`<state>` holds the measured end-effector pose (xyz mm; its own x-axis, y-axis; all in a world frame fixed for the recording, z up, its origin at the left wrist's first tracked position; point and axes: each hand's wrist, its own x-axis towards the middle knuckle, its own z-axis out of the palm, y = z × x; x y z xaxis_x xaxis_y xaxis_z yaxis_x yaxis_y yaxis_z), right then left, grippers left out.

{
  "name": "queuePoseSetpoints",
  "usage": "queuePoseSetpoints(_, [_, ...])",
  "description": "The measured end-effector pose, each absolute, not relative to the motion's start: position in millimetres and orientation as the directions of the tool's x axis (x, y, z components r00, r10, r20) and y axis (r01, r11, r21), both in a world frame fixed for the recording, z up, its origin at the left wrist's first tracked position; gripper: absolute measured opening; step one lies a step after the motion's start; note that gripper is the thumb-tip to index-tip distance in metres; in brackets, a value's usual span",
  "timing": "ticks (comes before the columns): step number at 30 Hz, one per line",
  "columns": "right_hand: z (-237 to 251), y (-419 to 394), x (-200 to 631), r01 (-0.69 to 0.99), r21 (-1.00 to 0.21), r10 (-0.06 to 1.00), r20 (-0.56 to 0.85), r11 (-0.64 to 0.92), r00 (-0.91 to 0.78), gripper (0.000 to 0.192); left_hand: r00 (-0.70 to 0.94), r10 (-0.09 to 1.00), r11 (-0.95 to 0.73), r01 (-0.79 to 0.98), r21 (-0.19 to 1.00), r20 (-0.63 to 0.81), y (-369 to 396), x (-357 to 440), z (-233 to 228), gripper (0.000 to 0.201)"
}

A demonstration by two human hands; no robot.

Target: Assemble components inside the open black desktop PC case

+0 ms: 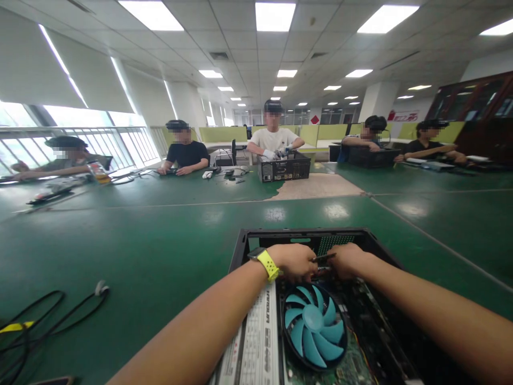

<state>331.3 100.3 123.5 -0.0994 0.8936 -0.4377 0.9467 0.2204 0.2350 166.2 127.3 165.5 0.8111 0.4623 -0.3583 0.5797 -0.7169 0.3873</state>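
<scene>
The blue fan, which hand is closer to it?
Left. The left hand sits just above the blue fan; the right hand is farther up and to its right.

Green counter [160, 235], worn bare patch mid. On it: open PC case [244, 251] near edge, black cables [52, 310] at left, 2nd case [284, 167] far side.

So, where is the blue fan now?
In the head view, the blue fan sits inside the open computer case, bottom centre, just below both hands and right of the power supply.
</scene>
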Motion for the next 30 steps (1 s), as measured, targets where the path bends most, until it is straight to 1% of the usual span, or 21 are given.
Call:
queuePoseSetpoints(2, [122.2,99.6,330.3,0.943,0.199,0.898,-0.406,0.267,-0.168,0.029,0.807,0.450,-0.682,0.587,0.437,-0.382,127.8,165.0,166.7,0.028])
queuePoseSetpoints(4, [116.1,98.9,326.1,0.936,0.160,0.902,-0.359,0.313,-0.241,0.027,0.798,0.502,-0.672,0.602,0.431,-0.332,128.3,163.4,166.9,0.033])
queuePoseSetpoints(6, [106.3,97.5,320.7,0.929,0.141,0.904,-0.318,0.343,-0.286,0.026,0.790,0.563,-0.693,0.612,0.382,-0.244,129.3,162.8,166.0,0.031])
queuePoseSetpoints(8, [96.8,96.2,317.6,0.917,0.124,0.898,-0.291,0.379,-0.331,0.026,0.786,0.592,-0.722,0.615,0.316,-0.177,130.3,163.8,164.2,0.026])
queuePoseSetpoints(10, [92.1,96.3,318.6,0.900,0.092,0.878,-0.284,0.426,-0.386,0.025,0.780,0.607,-0.738,0.623,0.260,-0.148,130.6,165.8,161.8,0.023])
queuePoseSetpoints(13, [96.8,99.7,327.0,0.891,0.025,0.865,-0.254,0.453,-0.432,0.021,0.749,0.650,-0.726,0.662,0.187,-0.127,130.9,168.5,158.4,0.027])
queuePoseSetpoints(15, [104.5,102.3,333.7,0.900,-0.042,0.875,-0.218,0.435,-0.433,0.020,0.731,0.671,-0.715,0.682,0.152,-0.122,131.8,169.5,156.8,0.028])
queuePoseSetpoints(17, [111.4,103.5,339.0,0.908,-0.134,0.885,-0.208,0.396,-0.417,0.018,0.730,0.670,-0.717,0.683,0.136,-0.136,133.6,170.1,155.6,0.027])
queuePoseSetpoints(21, [116.8,102.0,345.2,0.898,-0.358,0.880,-0.298,0.256,-0.370,0.010,0.731,0.660,-0.722,0.681,0.123,-0.175,138.0,170.5,153.6,0.028])
queuePoseSetpoints(24, [116.6,101.2,349.2,0.864,-0.480,0.874,-0.342,0.154,-0.345,0.015,0.720,0.657,-0.718,0.688,0.107,-0.221,139.6,170.4,152.6,0.031])
queuePoseSetpoints(27, [111.7,101.9,352.2,0.834,-0.539,0.878,-0.339,0.114,-0.339,0.016,0.708,0.644,-0.722,0.688,0.076,-0.290,139.9,173.2,150.5,0.034])
queuePoseSetpoints(30, [99.7,102.5,352.8,0.855,-0.509,0.893,-0.335,0.097,-0.301,0.026,0.699,0.609,-0.743,0.668,0.038,-0.374,142.0,183.3,145.0,0.032])
